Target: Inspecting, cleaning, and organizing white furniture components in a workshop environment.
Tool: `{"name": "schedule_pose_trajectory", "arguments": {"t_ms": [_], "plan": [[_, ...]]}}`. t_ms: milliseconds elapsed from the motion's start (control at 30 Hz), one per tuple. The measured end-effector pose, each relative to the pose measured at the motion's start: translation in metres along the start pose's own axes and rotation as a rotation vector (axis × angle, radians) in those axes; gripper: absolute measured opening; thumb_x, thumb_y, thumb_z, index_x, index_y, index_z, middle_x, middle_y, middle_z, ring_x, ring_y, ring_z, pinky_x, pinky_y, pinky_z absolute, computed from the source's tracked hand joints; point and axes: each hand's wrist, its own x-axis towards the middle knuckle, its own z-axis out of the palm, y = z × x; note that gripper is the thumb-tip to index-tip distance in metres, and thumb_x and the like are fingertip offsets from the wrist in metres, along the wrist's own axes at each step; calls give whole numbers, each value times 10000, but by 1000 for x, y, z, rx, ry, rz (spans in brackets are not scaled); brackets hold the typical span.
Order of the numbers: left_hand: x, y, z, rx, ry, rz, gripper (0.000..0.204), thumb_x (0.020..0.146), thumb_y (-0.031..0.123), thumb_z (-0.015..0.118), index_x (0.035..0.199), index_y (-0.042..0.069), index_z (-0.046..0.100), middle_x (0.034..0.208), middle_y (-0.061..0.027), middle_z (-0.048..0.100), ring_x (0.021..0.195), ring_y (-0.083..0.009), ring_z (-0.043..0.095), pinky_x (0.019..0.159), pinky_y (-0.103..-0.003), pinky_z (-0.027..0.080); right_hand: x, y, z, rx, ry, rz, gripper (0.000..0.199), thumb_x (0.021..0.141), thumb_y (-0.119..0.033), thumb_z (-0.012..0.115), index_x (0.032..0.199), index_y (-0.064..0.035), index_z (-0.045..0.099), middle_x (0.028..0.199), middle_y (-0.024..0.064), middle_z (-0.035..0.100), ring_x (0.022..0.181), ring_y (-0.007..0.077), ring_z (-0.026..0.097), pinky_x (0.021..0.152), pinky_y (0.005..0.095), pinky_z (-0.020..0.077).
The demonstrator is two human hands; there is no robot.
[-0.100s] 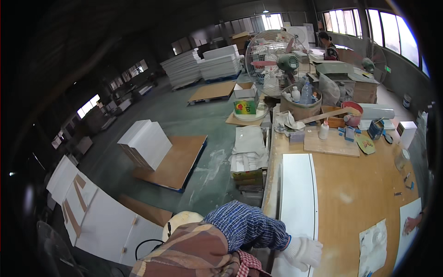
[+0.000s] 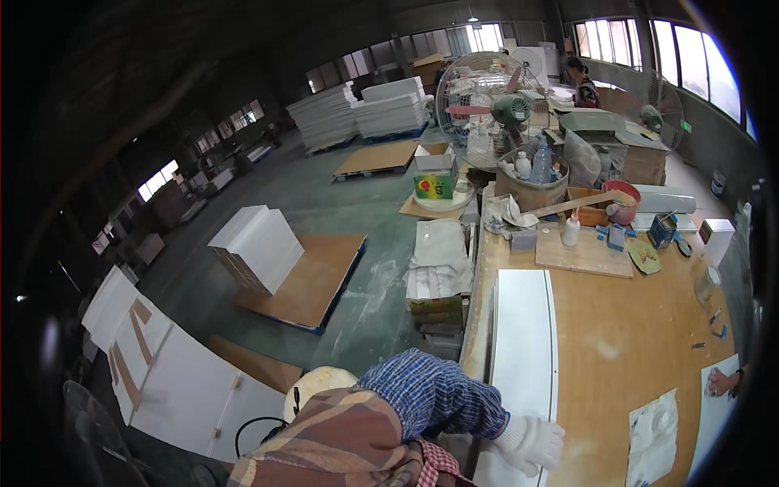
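My left hand (image 2: 531,445), in a white knit glove, lies across the near part of a long white panel (image 2: 523,341). Its fingers curl over the panel's right edge, and the underside of the hand is hidden. A blue patterned sleeve (image 2: 434,394) covers that arm. The panel has a dark line along its right side and lies lengthwise along the left side of the wooden table (image 2: 600,357). My right hand is out of the picture.
At the right edge a co-worker's bare hand (image 2: 720,381) rests on another white board (image 2: 714,418). A whitish sheet (image 2: 653,438) lies between. Farther back are a white bottle (image 2: 570,230), a wooden board (image 2: 580,253), a red bucket (image 2: 623,203) and a large fan (image 2: 491,109).
The view has shifted slightly. The co-worker's hand has moved a little farther up its board. My left hand stays at the panel's edge.
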Motion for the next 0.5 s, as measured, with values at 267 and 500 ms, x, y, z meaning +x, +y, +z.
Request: {"name": "schedule_pose_trajectory", "arguments": {"t_ms": [267, 500], "plan": [[-18, -13, 23, -168, 58, 100, 221, 734, 276, 648, 825, 78, 613, 829, -95, 624, 870, -310, 603, 847, -452, 452, -16, -48, -5, -32, -54, -50, 370, 1051, -326, 575, 1069, -8, 764, 1021, 131, 783, 971, 310, 742, 864, 419, 576], [7, -11, 8, -292, -165, 27, 261, 779, 239, 693, 964, 67, 628, 961, -137, 609, 989, -358, 568, 879, -480, 480, 22, 43, -9, 99, -189, 97, 418, 1055, -329, 536, 1228, 19, 691, 1230, 170, 713, 1115, 294, 682, 973, 417, 541]]}}
